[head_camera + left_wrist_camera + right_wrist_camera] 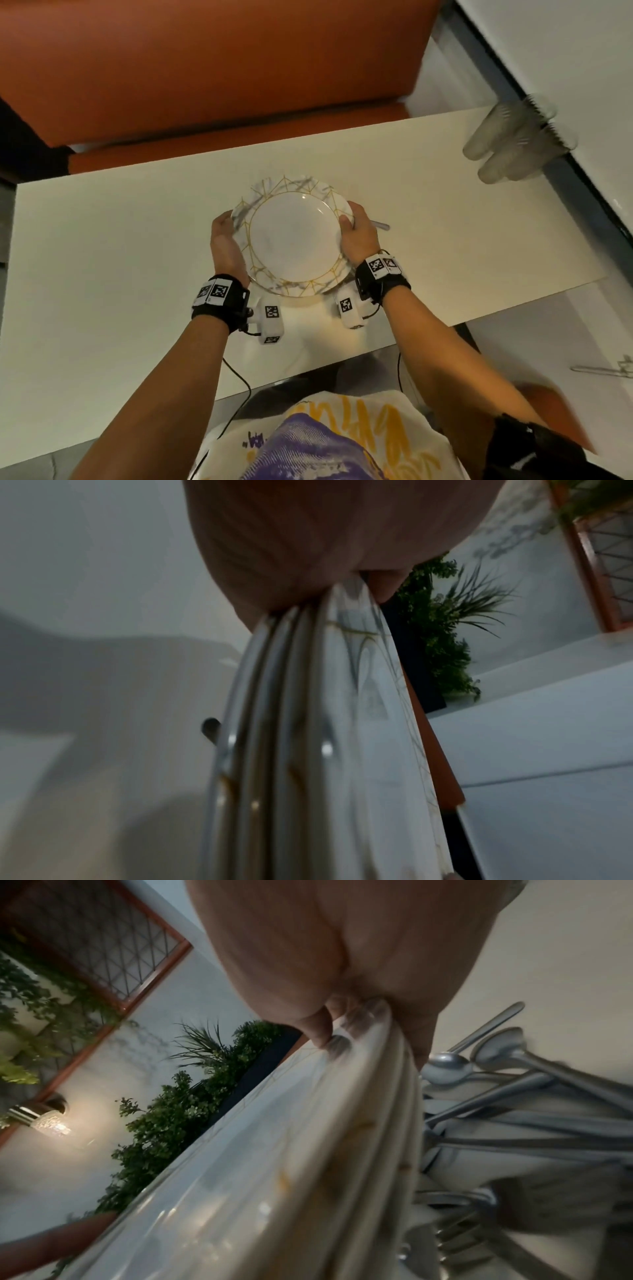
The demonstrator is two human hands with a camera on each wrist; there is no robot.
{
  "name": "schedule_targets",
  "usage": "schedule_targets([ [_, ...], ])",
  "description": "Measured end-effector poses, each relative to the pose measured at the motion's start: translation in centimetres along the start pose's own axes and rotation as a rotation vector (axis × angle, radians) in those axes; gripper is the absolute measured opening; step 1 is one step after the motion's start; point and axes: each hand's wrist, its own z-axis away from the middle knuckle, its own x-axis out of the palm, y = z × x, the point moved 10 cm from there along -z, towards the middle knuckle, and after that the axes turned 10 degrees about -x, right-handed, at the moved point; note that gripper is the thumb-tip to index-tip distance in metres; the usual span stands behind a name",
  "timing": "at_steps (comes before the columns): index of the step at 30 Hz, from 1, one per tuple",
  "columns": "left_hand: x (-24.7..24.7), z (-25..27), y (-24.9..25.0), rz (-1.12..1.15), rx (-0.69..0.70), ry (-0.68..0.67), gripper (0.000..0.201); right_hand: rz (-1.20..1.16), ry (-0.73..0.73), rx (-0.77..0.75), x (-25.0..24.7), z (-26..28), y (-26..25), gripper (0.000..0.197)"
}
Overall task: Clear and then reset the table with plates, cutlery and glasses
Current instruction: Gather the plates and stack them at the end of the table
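Observation:
A stack of white plates [294, 236] with gold and grey marbled rims is over the middle of the cream table [137, 257]. My left hand [226, 226] grips the stack's left rim and my right hand [352, 222] grips its right rim, thumbs on top. The left wrist view shows several plate edges [308, 723] under my left hand [291, 561]. In the right wrist view my right hand [342, 961] clasps the plate stack [308, 1150] just above a pile of spoons, forks and knives [514, 1096]. One cutlery handle [380, 225] sticks out past my right hand.
Several clear glasses [513, 144], blurred, stand at the table's far right corner. An orange bench seat [205, 68] runs along the far side. A thin metal object [599, 368] lies on a white surface to the right. Plants [445, 642] line the wall.

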Motion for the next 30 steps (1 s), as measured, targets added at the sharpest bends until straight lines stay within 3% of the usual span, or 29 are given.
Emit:
schedule_targets([
  [1,1.0,-0.2,-0.2,-0.025,0.012,-0.001,0.048,0.006,0.004,0.004,-0.7,-0.2,0.4,0.044],
  [4,5.3,0.9,0.1,-0.227,0.121,0.008,0.035,0.039,0.036,0.027,-4.0,-1.2,2.3,0.046],
  [8,12.6,1.6,-0.4,-0.586,0.262,0.040,0.051,0.018,0.063,0.083,-9.9,-2.5,5.9,0.060],
  [11,19.1,1.7,-2.1,-0.773,0.264,0.026,0.054,-0.002,0.088,0.122,-15.4,-3.5,9.2,0.067],
  [18,33.4,0.6,-10.1,-1.087,0.191,-0.067,0.063,0.104,0.147,0.259,-28.4,-5.7,18.3,0.061],
  [22,38.3,0.5,-12.8,-1.144,0.219,-0.068,0.063,0.166,0.131,0.295,-32.1,-6.1,21.5,0.058],
  [23,42.2,0.7,-15.0,-1.156,0.216,-0.083,0.062,0.200,0.133,0.316,-35.7,-6.7,23.8,0.057],
  [30,47.3,0.8,-18.4,-1.234,0.199,-0.136,0.056,0.291,0.117,0.357,-40.0,-7.8,27.5,0.064],
])
